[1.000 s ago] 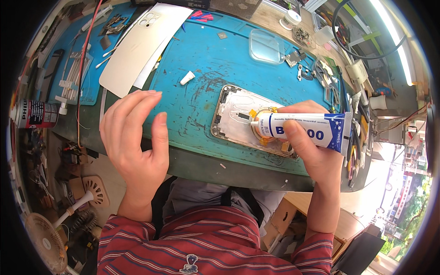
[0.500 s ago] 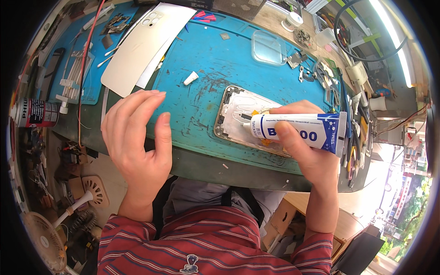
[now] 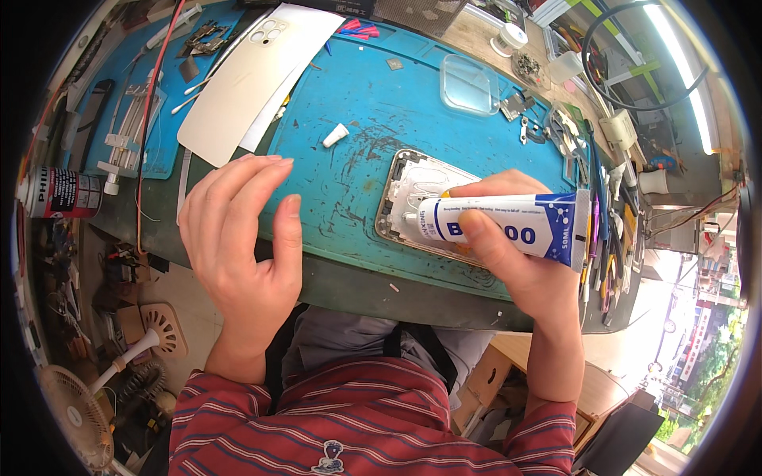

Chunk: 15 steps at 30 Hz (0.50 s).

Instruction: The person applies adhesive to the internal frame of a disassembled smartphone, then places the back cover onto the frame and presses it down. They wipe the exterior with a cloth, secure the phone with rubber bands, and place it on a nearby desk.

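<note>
My right hand [image 3: 528, 258] is closed round a white and blue glue tube [image 3: 516, 226], thumb on top. The tube lies almost level, its nozzle end pointing left over an open phone frame [image 3: 406, 170]. Clear lines of glue loop across the frame's pale inner face; the tube and hand cover its right part. My left hand [image 3: 242, 226] hovers over the near left edge of the blue work mat [image 3: 333, 214], fingers curved, thumb apart, nothing in it. A small white cap [image 3: 336, 136] lies on the mat beyond the left hand.
A cream phone back panel [image 3: 242, 87] rests on white paper at the far left, beside cotton swabs [image 3: 184, 103]. A clear plastic box [image 3: 469, 85] stands at the back. Small metal parts [image 3: 520, 103] and tools [image 3: 611, 262] crowd the right side. A can [image 3: 63, 193] is at left.
The glue tube and my right hand have shifted slightly left over the phone frame. My left hand stays nearly in place, still empty.
</note>
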### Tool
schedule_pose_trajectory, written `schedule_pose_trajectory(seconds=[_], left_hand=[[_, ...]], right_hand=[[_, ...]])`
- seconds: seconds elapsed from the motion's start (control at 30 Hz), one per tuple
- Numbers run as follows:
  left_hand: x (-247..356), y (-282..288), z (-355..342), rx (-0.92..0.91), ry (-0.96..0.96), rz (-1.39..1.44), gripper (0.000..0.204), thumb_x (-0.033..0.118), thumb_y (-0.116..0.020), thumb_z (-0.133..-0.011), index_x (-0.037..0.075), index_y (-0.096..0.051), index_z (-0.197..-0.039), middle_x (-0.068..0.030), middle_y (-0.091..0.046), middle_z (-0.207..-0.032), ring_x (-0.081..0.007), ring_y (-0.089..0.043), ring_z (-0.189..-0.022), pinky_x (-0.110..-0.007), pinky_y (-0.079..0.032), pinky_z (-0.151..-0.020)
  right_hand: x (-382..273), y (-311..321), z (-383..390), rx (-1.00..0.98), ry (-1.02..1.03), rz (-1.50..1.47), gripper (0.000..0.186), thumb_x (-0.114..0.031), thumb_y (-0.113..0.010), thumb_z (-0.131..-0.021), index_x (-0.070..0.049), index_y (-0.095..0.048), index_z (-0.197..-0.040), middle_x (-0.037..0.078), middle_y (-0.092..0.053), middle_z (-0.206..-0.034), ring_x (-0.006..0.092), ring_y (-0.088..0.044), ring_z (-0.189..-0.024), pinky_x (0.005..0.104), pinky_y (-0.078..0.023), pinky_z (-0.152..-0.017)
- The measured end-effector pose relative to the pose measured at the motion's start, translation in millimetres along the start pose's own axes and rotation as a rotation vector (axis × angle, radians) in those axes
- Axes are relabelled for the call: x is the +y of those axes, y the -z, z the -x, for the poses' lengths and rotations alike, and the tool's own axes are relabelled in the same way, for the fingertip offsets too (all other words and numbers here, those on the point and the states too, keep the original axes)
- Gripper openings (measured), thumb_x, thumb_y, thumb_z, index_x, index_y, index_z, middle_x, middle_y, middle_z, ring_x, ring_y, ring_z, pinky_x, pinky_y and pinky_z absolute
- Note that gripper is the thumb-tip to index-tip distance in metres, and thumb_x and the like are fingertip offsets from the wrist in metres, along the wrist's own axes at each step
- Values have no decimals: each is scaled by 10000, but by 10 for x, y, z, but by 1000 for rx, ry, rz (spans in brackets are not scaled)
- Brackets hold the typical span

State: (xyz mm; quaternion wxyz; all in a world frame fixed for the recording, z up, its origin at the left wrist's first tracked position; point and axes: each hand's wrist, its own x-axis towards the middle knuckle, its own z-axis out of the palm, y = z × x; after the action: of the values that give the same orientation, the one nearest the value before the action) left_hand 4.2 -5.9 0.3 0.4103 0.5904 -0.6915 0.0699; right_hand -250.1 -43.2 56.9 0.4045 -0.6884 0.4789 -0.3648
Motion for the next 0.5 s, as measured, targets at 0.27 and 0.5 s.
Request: schedule_pose_trajectory(seconds=[0.27, 0.5], left_hand=[[22, -2, -5, 4, 4, -16, 228, 85, -704, -886, 74, -706, -1113, -60, -699, -1116, -263, -637, -1069, -396, -423, -978], [24, -8, -9, 11, 0, -19, 219, 79, -697, -888, 71, -705, -1107, -61, -699, -1119, -263, -635, -1068, -398, -423, -976]], right_hand=[[8, 52, 69, 7, -3, 2, 190, -118, -804, -862, -2, -766, -1008, 82, -728, -899, 116, -646, -734, 251, -493, -635], [-22, 109, 129, 45, -65, -20, 176, -105, -798, -867, -5, -768, -1009, 85, -732, -912, 123, -656, -760, 258, -517, -671]])
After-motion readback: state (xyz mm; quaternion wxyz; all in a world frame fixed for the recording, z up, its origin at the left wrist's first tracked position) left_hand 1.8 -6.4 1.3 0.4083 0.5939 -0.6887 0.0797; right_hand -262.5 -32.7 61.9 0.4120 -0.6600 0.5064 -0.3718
